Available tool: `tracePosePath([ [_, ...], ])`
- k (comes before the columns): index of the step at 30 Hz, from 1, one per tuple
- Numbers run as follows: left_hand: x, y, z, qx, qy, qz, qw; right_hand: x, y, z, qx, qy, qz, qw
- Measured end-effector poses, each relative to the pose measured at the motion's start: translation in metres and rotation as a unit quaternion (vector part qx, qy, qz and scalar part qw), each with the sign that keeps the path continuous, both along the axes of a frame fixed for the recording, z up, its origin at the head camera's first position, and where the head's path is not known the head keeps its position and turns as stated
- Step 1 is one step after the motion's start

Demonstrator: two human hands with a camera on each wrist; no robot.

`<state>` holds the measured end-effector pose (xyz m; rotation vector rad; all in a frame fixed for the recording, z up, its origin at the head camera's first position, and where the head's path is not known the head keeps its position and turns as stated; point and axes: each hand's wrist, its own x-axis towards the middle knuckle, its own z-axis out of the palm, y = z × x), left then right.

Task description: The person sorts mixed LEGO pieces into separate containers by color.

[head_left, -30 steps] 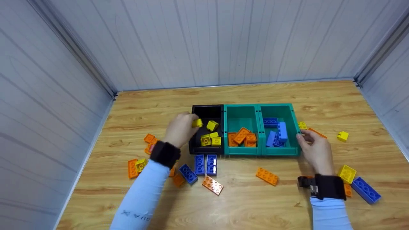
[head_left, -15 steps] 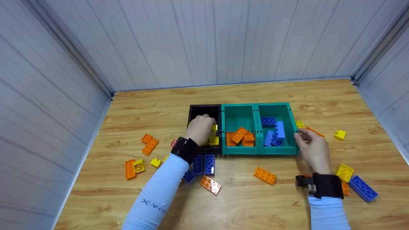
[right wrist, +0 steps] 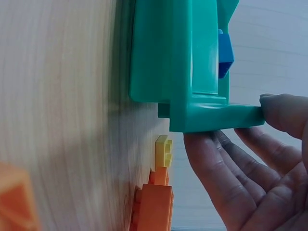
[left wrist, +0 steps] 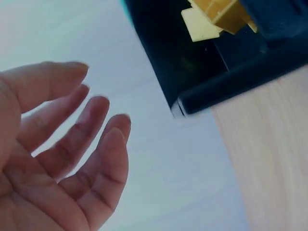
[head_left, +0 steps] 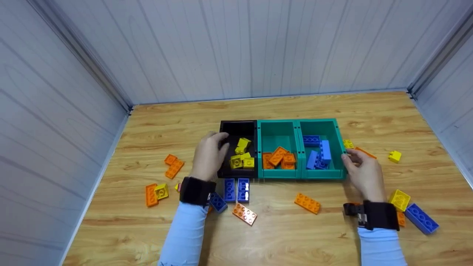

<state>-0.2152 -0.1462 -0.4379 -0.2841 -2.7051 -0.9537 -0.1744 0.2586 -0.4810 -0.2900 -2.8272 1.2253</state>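
Observation:
Beside the black bin (head_left: 239,127) at the left end of the row, my left hand (head_left: 208,153) is raised, its fingers loosely bent around nothing; the left wrist view shows the same hand (left wrist: 67,154) apart from the bin. Several yellow bricks (head_left: 248,162) lie in that bin. My right hand (head_left: 366,173) holds the side wall of the right green bin (head_left: 319,173). In the right wrist view the thumb meets the bin's rim (right wrist: 221,118) and the fingers touch its outer side. Blue bricks (head_left: 325,151) lie inside this bin.
The middle green bin (head_left: 277,129) holds orange bricks (head_left: 278,156). Blue bricks (head_left: 229,190) and orange bricks (head_left: 244,214) lie in front of the row. More orange bricks (head_left: 174,169) are to the left. A yellow brick (head_left: 400,200) and a blue one (head_left: 422,218) lie at right.
My left hand has carried a yellow brick into the black bin, let it go there, and drawn back to the left. My right hand stays at the right green bin.

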Motion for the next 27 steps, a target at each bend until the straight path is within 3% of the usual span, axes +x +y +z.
tracePosePath([
  [3,0.007,-0.012,-0.008,0.065,0.001,0.052,0.9965,0.000,-0.001,0.000,0.000,-0.003,-0.003,1.000],
  [5,0.012,-0.018,-0.015,0.119,-0.005,0.084,0.9894,0.000,-0.002,0.001,0.000,-0.004,-0.005,1.000],
  [10,0.018,-0.023,-0.031,0.221,-0.027,0.118,0.9678,0.002,-0.005,0.004,-0.004,0.013,-0.014,1.000],
  [16,0.015,-0.019,-0.041,0.234,-0.060,0.110,0.9642,0.008,-0.010,0.010,0.011,0.080,-0.050,0.995],
  [21,0.012,-0.015,-0.044,0.232,-0.057,0.104,0.9656,0.011,-0.016,0.019,0.031,0.130,-0.079,0.988],
  [24,0.011,-0.013,-0.046,0.223,-0.055,0.097,0.9683,0.013,-0.019,0.024,0.042,0.159,-0.058,0.985],
  [27,0.010,-0.014,-0.050,0.212,-0.059,0.096,0.9707,0.016,-0.024,0.027,0.065,0.156,0.005,0.986],
])
